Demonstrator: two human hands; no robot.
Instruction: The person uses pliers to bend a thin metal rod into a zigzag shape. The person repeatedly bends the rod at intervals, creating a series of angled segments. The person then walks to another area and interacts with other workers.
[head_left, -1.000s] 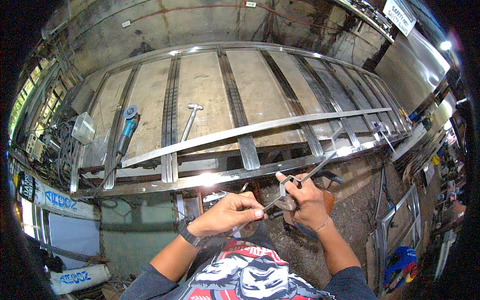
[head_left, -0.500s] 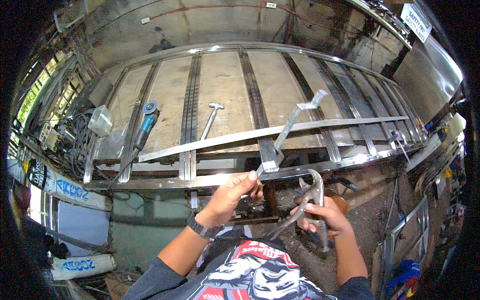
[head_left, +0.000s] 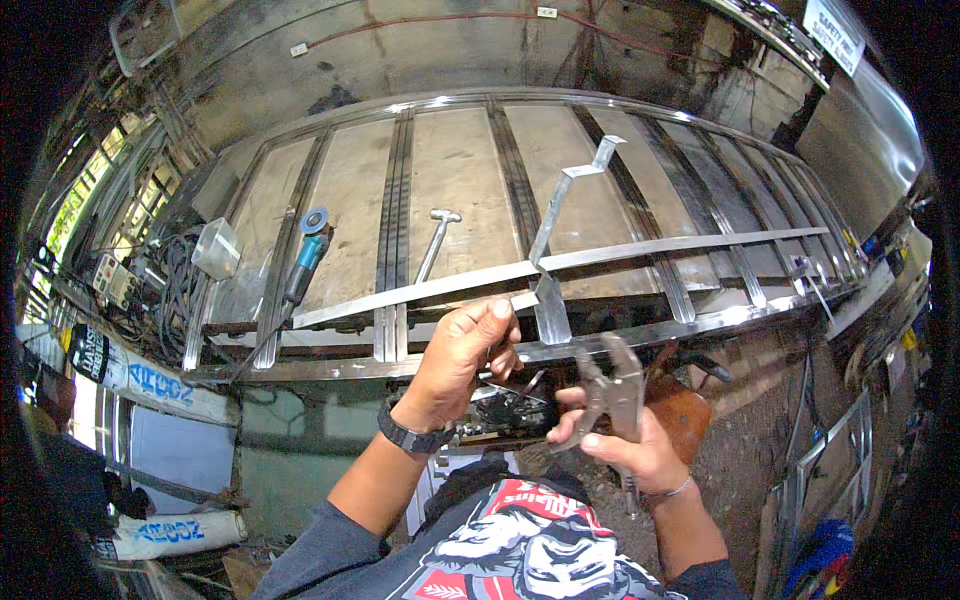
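left hand [head_left: 464, 355]: fingers pinching near end of zigzag-bent metal strip [head_left: 553, 212] | strip: extending far and right, over steel frame [head_left: 395, 240] | right hand [head_left: 645, 455]: fingers wrapped round locking pliers [head_left: 627, 390] | hammer [head_left: 435, 250]: left of strip

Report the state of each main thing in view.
Bent strip: zigzag, held in left hand
Left hand: closed on strip
Right hand: closed around pliers
Pliers: jaws apart, blurred
Angle grinder: lying down
Hammer: lying down
Flat bar: lying across metal frame
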